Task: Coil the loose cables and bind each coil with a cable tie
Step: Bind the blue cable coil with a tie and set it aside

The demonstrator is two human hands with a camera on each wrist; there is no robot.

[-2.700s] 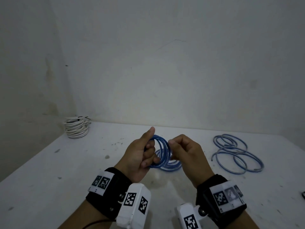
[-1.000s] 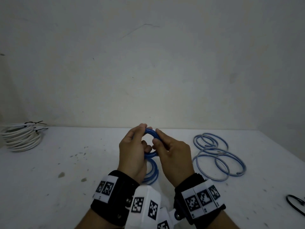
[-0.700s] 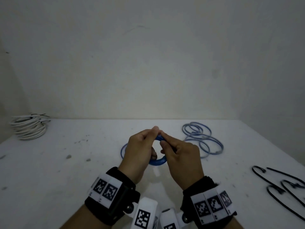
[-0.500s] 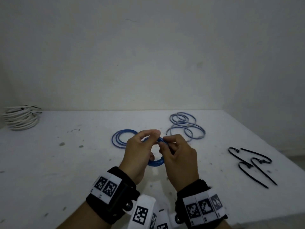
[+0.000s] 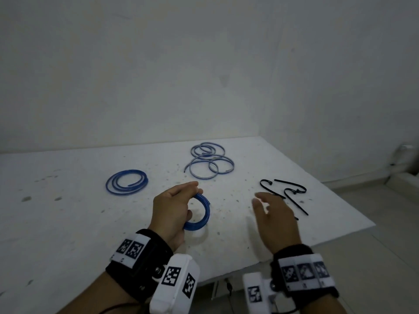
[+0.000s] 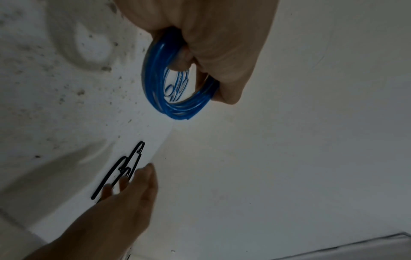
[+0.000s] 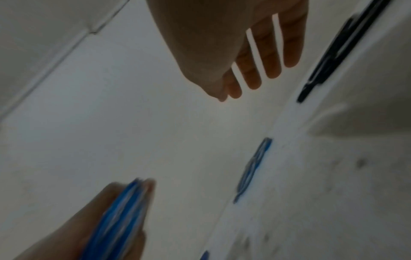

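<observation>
My left hand point(image 5: 174, 207) grips a small tight coil of blue cable point(image 5: 203, 211), held upright just above the white table point(image 5: 68, 223); the left wrist view shows the coil point(image 6: 160, 91) pinched between thumb and fingers. My right hand point(image 5: 272, 214) is flat with straight, spread fingers point(image 7: 273, 52) and holds nothing, reaching over the black cable ties point(image 5: 288, 193) that lie near the table's right edge. The ties point(image 6: 124, 168) sit just past my fingertips point(image 6: 124, 183). A second blue cable point(image 5: 127, 182) lies loosely looped on the table.
A tangle of paler blue cable loops point(image 5: 209, 162) lies at the back of the table. The table's right edge point(image 5: 340, 200) drops to a tiled floor point(image 5: 374, 245). A plain wall point(image 5: 204, 75) stands behind.
My right hand has let go of the blue coil and moved right toward the black ties, fingers straightened. The left hand keeps the coil. The view has swung right; the white coil has left the picture.
</observation>
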